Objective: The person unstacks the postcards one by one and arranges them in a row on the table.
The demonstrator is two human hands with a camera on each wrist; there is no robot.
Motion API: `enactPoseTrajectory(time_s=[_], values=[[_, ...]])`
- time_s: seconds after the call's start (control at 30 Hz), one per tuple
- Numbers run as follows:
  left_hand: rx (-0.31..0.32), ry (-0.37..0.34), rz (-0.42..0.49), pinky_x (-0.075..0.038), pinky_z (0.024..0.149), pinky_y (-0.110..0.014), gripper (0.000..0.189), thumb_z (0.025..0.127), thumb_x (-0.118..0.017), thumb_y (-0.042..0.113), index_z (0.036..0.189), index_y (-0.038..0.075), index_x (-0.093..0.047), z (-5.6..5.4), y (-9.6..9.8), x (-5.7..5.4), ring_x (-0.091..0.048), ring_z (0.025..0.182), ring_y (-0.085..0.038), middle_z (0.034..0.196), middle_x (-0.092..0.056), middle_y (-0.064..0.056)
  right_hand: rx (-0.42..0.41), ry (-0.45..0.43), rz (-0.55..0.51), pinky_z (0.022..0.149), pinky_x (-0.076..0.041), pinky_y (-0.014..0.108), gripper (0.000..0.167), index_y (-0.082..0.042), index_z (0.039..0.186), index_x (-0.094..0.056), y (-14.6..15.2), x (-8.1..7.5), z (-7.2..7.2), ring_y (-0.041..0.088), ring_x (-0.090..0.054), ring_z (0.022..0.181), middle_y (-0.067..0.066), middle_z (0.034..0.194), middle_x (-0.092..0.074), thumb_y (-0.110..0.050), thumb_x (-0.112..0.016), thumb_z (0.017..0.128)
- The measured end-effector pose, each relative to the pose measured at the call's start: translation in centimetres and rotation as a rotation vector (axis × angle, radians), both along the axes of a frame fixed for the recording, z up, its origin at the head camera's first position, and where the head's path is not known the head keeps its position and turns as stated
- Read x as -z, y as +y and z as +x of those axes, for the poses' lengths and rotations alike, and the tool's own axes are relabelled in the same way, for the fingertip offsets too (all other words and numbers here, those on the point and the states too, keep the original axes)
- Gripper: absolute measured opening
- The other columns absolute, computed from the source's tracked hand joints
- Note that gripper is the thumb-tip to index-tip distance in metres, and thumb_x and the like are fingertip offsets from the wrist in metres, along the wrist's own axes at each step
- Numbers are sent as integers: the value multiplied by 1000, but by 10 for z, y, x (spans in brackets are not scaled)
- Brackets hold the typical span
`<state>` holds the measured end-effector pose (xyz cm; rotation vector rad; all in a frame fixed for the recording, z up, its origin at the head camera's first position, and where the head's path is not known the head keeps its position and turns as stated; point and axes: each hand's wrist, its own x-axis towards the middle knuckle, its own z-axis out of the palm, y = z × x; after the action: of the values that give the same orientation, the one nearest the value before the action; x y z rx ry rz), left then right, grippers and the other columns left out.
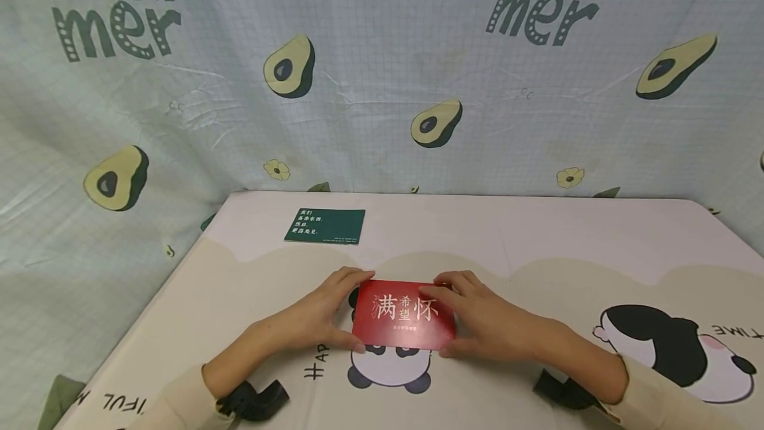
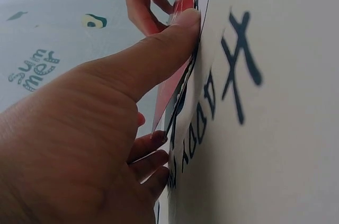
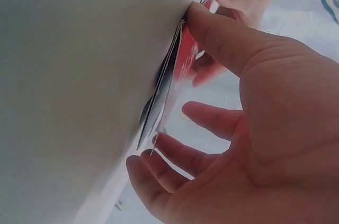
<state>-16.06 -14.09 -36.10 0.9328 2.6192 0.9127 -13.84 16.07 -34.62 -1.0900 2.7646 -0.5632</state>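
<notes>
A red card (image 1: 396, 339) with white Chinese characters lies over the panda print in the head view. My left hand (image 1: 331, 310) holds its left side, thumb at the near corner and fingertips at the far corner. On the right side, my right hand (image 1: 486, 318) grips it with the thumb at the near edge and fingers toward the far edge; the index finger lies over its face. The right wrist view shows thin card layers (image 3: 157, 102) under the red face, spread slightly apart at the far end. Their faces are hidden.
A dark green card (image 1: 328, 225) with white writing lies farther back, left of the middle. The table (image 1: 507, 237) wears a pale printed cover with cartoon animals. Behind it hangs a cloth (image 1: 358, 65) printed with avocados. Dark straps (image 1: 256, 402) sit at both wrists.
</notes>
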Motion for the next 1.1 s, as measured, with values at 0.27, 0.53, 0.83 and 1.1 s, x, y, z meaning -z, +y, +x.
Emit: enactPoseTrajectory(time_s=[0.27, 0.53, 0.83, 1.1], values=[[42, 44, 31, -44, 99, -36, 101, 66, -87, 36, 148, 16, -32, 0, 0, -1, -34, 128, -12, 139, -35, 4, 4, 14, 4, 87, -52, 33, 79, -22, 145, -40, 0, -2, 1, 18, -32, 127, 0, 136, -38, -33, -79, 77], [63, 77, 58, -44, 99, -35, 95, 68, -86, 35, 145, 16, -35, 0, 0, -4, -31, 128, -11, 138, -32, 8, 36, -31, 11, 86, -52, 31, 81, -27, 146, -37, 2, -6, -1, 17, -33, 127, -2, 139, -36, -40, -78, 78], [38, 115, 136, -43, 100, -39, 86, 70, -86, 29, 141, 15, -39, -2, 1, -13, -32, 131, -13, 140, -36, 5, 39, 11, 2, 84, -52, 29, 83, -27, 147, -34, 6, -9, -4, 20, -27, 132, 2, 146, -30, -39, -78, 78], [-12, 152, 164, -43, 98, -48, 84, 70, -85, 32, 140, 17, -41, -7, -2, -19, -32, 134, -23, 143, -36, 1, 97, -8, -31, 79, -55, 30, 83, -29, 146, -36, 10, -20, -9, 25, -26, 134, 4, 149, -26, -48, -77, 76]])
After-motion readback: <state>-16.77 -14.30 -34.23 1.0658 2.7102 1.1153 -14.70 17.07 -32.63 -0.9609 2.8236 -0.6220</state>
